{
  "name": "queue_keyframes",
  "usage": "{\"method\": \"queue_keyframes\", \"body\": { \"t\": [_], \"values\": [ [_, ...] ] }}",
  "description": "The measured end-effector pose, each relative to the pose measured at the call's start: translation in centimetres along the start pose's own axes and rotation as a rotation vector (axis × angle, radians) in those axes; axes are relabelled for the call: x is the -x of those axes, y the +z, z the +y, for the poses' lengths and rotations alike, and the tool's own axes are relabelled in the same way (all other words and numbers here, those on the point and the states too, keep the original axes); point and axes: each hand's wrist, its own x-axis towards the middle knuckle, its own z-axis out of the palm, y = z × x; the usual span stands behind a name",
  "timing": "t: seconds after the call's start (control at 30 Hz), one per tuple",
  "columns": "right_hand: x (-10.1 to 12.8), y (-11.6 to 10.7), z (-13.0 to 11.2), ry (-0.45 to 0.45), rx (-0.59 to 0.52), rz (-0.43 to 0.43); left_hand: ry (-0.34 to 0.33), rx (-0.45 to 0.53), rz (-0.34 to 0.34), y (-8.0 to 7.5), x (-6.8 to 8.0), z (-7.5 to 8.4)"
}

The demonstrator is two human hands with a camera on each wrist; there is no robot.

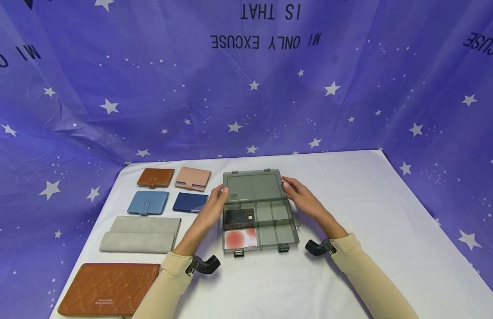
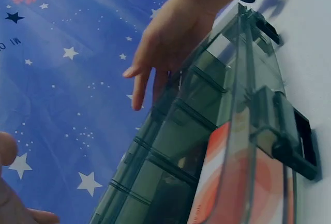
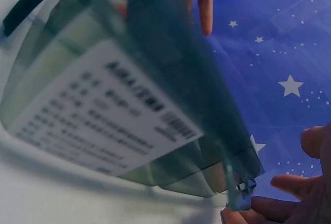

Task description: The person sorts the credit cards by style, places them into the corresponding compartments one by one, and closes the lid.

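A clear dark-green divided organizer box lies with its lid swung back toward the curtain. In its left compartments sit a black card marked VIP and a red-and-white card. My left hand is at the lid's left edge; the left wrist view shows its thumb and a finger apart, with backdrop between them. At the lid's right edge is my right hand, its fingers extended in the left wrist view. A white printed label shows on the box in the right wrist view.
Left of the box lie a brown wallet, a pink wallet, a light-blue wallet, a navy card holder, a long grey wallet and a quilted brown pouch. A starry purple curtain encloses the white table.
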Motion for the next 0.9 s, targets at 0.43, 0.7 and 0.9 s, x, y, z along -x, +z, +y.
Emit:
{"method": "queue_keyframes", "body": {
  "t": [0.43,0.7,0.9],
  "values": [
    [0.1,-2.0,-1.0,-0.114,-0.289,0.035,0.105,0.150,0.174,-0.4,0.5,0.4],
    [2.2,-3.9,-3.1,-0.171,-0.024,0.039,0.297,0.051,0.153,-2.0,1.5,2.0],
    [5.3,-3.6,-3.9,-0.347,0.195,0.024,0.478,-0.207,0.078,-2.8,4.1,2.5]
  ]
}}
